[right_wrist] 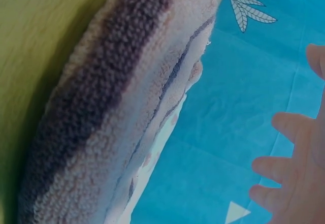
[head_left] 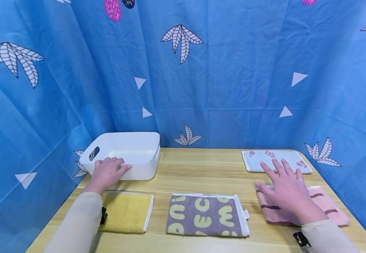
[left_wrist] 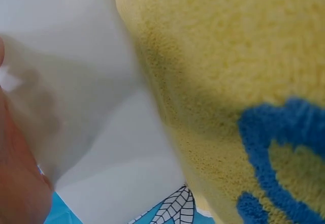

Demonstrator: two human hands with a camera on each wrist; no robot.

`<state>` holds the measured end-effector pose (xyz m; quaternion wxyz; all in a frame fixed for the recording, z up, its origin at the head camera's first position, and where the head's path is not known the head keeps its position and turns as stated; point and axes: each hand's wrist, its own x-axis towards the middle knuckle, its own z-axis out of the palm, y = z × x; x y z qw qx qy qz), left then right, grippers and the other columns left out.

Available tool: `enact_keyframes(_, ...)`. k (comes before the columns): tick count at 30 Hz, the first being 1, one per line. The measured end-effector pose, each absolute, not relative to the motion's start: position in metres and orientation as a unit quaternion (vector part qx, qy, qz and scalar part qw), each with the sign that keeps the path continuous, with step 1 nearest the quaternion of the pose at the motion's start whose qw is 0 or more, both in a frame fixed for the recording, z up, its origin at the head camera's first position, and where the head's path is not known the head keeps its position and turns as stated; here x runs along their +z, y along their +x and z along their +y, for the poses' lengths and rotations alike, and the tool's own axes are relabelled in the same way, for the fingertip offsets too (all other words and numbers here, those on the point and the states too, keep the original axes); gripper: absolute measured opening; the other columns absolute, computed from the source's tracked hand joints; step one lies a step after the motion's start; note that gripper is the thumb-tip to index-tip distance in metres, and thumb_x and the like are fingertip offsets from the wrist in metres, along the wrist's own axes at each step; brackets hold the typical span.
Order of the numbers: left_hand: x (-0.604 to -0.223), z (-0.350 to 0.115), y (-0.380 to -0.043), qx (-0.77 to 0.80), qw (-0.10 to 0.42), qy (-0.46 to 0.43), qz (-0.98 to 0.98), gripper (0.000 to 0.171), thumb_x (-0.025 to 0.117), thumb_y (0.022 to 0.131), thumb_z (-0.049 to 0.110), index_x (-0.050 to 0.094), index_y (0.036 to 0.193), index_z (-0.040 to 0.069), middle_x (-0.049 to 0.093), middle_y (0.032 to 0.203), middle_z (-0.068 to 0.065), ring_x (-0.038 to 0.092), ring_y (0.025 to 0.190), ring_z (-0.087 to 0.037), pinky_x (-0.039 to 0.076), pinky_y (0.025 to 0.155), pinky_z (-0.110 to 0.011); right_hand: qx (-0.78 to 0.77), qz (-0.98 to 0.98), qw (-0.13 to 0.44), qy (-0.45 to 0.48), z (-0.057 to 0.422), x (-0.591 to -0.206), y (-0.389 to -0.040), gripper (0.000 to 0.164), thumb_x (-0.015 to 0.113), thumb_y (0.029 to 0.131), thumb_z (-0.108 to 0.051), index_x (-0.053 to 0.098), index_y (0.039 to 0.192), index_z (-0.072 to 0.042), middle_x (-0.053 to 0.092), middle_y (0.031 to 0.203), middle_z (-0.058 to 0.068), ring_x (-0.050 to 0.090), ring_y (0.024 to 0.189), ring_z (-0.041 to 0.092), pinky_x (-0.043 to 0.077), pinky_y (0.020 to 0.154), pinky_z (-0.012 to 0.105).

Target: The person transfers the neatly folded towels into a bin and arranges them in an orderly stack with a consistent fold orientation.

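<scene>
My left hand (head_left: pixel 109 173) is at the near rim of a white plastic basket (head_left: pixel 143 172), its fingers bent over the edge and the thumb along the front side. In the left wrist view part of that hand (left_wrist: pixel 20 178) shows beside the basket's white wall (left_wrist: pixel 122 168). Below it lies a folded yellow towel (head_left: pixel 127 212); its blue pattern shows only in the left wrist view. Over a folded pink towel with dark stripes (head_left: pixel 331 205), my right hand (head_left: pixel 288 191) spreads its fingers, palm down and holding nothing. A folded white towel with pink flowers (head_left: pixel 275 161) lies past its fingertips.
Between the hands lies a folded purple-grey towel with yellow letters (head_left: pixel 208 216). Everything stands on a light wooden table (head_left: pixel 198 168). A blue curtain with leaf prints (head_left: pixel 243 88) closes off the back and both sides.
</scene>
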<state>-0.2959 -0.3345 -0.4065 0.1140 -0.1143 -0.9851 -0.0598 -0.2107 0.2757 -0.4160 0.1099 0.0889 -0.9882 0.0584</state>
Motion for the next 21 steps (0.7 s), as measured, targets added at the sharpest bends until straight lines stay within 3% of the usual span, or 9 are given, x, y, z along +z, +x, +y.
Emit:
enact_keyframes(4, -0.405, -0.331, -0.295, -0.058, 0.110, -0.121, -0.985, 0.067, 0.035, 0.101, 0.069, 0.068, 0.116, 0.012, 0.069, 0.109, -0.008, 0.057, 0.103, -0.033, 0.031, 0.088, -0.061, 0.056, -0.988, 0.111, 0.090, 0.274, -0.416, -0.211, 0.087, 0.044, 0.094, -0.074, 0.035, 0.158, -0.016, 0.019, 0.161, 0.029, 0.010, 0.145, 0.055, 0.003, 0.103, 0.080)
enact_keyframes(21, -0.404, -0.298, -0.293, -0.056, 0.106, -0.148, -0.982, 0.055, 0.043, 0.102, 0.061, 0.069, 0.106, 0.013, 0.068, 0.098, -0.004, 0.059, 0.094, -0.029, 0.035, 0.080, -0.052, 0.057, -0.988, 0.112, 0.093, 0.271, -0.414, -0.210, 0.084, 0.048, 0.095, -0.071, 0.038, 0.157, -0.015, 0.021, 0.160, 0.030, 0.012, 0.144, 0.056, 0.005, 0.103, 0.080)
